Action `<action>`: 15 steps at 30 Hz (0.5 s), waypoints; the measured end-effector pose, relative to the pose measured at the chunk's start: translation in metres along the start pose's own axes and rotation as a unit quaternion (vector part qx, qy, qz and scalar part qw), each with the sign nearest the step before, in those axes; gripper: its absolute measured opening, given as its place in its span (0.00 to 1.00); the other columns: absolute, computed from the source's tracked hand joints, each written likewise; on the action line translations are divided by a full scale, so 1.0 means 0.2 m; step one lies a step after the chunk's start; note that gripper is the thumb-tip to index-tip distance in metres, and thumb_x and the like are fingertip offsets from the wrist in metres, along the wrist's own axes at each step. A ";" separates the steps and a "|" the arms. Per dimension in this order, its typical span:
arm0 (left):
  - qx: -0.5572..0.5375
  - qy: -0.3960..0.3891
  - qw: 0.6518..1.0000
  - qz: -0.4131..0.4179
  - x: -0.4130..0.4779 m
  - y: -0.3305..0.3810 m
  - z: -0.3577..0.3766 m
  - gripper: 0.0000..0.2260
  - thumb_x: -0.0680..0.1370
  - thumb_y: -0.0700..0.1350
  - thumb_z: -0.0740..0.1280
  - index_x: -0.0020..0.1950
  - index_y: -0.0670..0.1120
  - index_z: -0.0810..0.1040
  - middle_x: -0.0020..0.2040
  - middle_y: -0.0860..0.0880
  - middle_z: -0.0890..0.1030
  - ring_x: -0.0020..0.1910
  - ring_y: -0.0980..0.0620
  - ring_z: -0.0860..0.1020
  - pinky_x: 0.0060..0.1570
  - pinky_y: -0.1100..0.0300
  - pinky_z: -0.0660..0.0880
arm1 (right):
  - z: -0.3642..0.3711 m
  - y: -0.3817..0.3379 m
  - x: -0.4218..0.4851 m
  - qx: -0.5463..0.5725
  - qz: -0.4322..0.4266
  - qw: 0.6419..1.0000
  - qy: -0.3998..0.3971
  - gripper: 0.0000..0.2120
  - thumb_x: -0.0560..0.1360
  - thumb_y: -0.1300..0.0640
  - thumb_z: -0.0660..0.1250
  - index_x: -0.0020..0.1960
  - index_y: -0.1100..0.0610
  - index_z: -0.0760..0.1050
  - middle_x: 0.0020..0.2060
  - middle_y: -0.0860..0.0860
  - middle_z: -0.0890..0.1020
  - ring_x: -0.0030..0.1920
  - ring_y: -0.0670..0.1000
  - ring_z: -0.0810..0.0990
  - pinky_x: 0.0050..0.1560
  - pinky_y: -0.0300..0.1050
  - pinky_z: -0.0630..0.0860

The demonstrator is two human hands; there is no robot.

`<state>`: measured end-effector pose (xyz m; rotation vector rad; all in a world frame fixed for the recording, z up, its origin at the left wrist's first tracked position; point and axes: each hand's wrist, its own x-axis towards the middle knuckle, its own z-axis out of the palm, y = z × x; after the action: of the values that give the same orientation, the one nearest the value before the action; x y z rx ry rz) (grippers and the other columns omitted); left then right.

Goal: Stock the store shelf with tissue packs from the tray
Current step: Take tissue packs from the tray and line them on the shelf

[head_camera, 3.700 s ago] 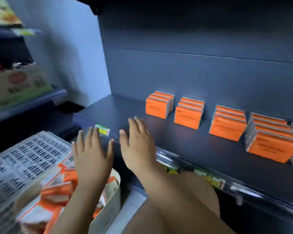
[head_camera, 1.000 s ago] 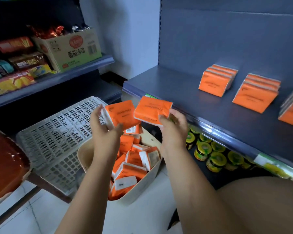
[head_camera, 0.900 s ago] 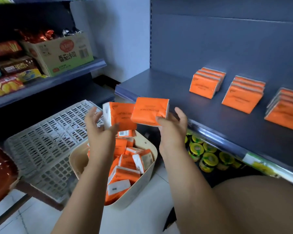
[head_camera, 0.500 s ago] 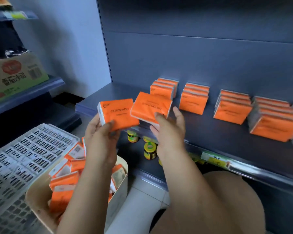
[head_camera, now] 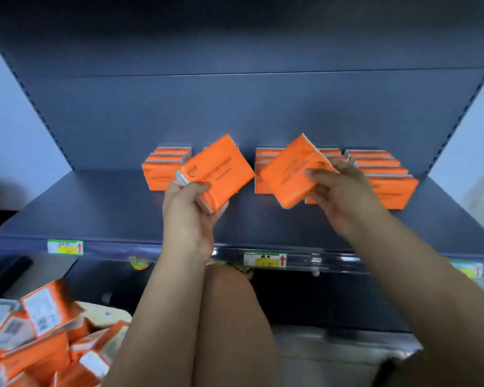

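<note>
Left hand (head_camera: 189, 216), right hand (head_camera: 344, 196) bare — forearms (head_camera: 157, 303) bare (knee (head_camera: 229, 300) too).

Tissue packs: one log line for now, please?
left hand: grips left pack | right hand: grips right pack | both over shelf

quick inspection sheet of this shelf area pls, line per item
surface: dark shelf, with packs only along its back
job's things: stocked packs stand in rows against the back panel; loose packs are piled in the tray at lower left
clutter: nothing seen
grippers: left hand grips the left pack; right hand grips the right pack; both packs are tilted above the shelf
cables: nothing seen
surroundings: price tags on the shelf's front edge; the person's knee below it
</note>
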<state>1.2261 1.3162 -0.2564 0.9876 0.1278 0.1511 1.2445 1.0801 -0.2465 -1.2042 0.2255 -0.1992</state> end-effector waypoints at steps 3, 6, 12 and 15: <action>0.001 -0.008 1.000 -0.002 0.09 -0.02 0.11 0.18 0.79 0.36 0.61 0.64 0.52 0.77 0.56 0.50 0.87 0.52 0.50 0.86 0.45 0.51 0.83 | -0.12 -0.06 0.07 -0.024 -0.035 0.999 -0.001 0.21 0.75 0.68 0.72 0.67 0.62 0.75 0.53 0.55 0.85 0.51 0.52 0.85 0.54 0.51 0.82; 0.022 0.021 0.999 0.024 0.17 -0.08 0.12 0.20 0.73 0.36 0.67 0.65 0.47 0.79 0.61 0.46 0.84 0.55 0.45 0.85 0.50 0.47 0.83 | -0.15 -0.08 0.13 -0.057 -0.040 0.997 -0.016 0.18 0.76 0.65 0.73 0.65 0.61 0.78 0.54 0.55 0.87 0.51 0.52 0.87 0.55 0.51 0.83; 0.163 0.021 0.981 0.104 0.28 -0.11 -0.03 0.16 0.75 0.28 0.66 0.55 0.46 0.79 0.45 0.53 0.85 0.46 0.52 0.83 0.52 0.52 0.78 | -0.04 -0.08 0.22 -0.126 -0.028 0.988 -0.085 0.13 0.77 0.62 0.73 0.62 0.58 0.82 0.52 0.52 0.88 0.52 0.51 0.88 0.47 0.47 0.82; 0.205 0.008 0.971 0.121 0.36 -0.07 -0.14 0.22 0.73 0.31 0.65 0.62 0.53 0.77 0.43 0.54 0.83 0.42 0.51 0.79 0.42 0.55 0.74 | 0.02 -0.04 0.26 -0.181 -0.076 0.976 -0.096 0.11 0.75 0.66 0.74 0.55 0.54 0.82 0.45 0.49 0.89 0.44 0.46 0.88 0.41 0.42 0.82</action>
<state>1.2938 1.3447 -0.2852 1.4139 0.0532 0.3680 1.2960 1.0670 -0.2408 -1.5949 -0.0009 -0.1777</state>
